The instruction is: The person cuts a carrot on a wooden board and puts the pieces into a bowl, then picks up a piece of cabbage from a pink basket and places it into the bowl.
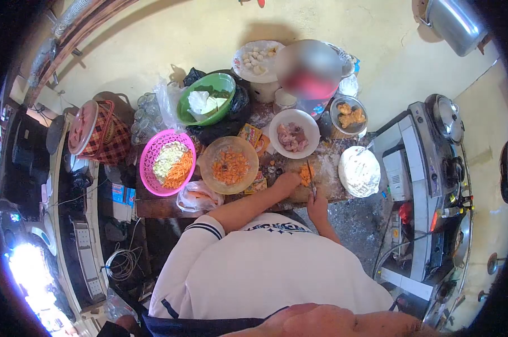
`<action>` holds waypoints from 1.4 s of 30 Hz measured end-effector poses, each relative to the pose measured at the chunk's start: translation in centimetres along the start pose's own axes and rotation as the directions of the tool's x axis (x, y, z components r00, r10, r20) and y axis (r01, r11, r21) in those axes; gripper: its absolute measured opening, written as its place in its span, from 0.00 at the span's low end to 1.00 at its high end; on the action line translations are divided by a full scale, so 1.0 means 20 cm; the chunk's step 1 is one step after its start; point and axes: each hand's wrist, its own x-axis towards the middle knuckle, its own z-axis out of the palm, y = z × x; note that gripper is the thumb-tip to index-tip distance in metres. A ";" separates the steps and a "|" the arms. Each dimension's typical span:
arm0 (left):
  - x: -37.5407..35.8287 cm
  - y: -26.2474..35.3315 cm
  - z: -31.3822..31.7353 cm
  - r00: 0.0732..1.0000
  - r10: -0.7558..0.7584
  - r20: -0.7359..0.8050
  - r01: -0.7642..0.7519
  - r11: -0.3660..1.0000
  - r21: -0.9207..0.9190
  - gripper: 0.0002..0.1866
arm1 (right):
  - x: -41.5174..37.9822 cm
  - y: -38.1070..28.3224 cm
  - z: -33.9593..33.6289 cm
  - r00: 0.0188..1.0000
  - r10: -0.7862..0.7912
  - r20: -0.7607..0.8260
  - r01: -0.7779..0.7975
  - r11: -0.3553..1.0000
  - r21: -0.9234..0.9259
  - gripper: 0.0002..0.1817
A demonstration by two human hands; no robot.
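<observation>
A knife [311, 178] is in my right hand [317, 203], its fingers wrapped round the handle and the blade pointing away from me. Just left of the blade lie orange carrot pieces [304, 174] on the wooden surface. My left hand [288, 183] is closed, with its curled fingers against these pieces; the fingertips are partly hidden. Left of that hand stands a translucent bowl [208, 150] of chopped carrot. Beyond my hands is a white bowl [276, 126] with raw meat. To the right of the knife sits a bowl of white flour-like stuff [359, 171].
A pink basket [147, 150] holds shredded pale and orange vegetables. Behind it stands a green basin [186, 115]. A metal bowl [340, 127] with fried pieces is at the back right. Farther right is a gas stove [425, 149]; a plaid basket [105, 140] stands left.
</observation>
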 end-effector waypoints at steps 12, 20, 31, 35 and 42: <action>-0.55 -0.40 -0.58 0.696 -0.690 -0.198 0.655 0.723 -0.220 0.08 | 0.19 -0.40 0.08 0.950 -0.234 0.209 0.230 0.972 0.044 0.16; -0.54 -0.34 -0.69 0.944 -0.299 -0.143 0.256 0.932 -0.256 0.12 | 0.27 -0.54 0.15 0.820 -0.470 0.325 0.516 0.854 -0.065 0.18; -0.63 -0.59 -0.67 0.836 -0.449 -0.315 0.483 0.874 0.039 0.13 | 0.21 -0.13 -0.05 0.957 -0.127 0.262 0.118 0.992 0.048 0.15; -0.36 -0.30 -0.49 0.958 -0.101 -0.268 0.079 0.993 -0.092 0.14 | 0.12 0.18 -0.01 0.996 0.085 -0.033 -0.063 0.908 0.415 0.21; 0.06 0.01 -0.15 0.965 0.243 -0.097 -0.256 0.951 -0.172 0.12 | 0.06 0.17 -0.05 0.956 0.294 -0.013 -0.216 0.731 0.648 0.23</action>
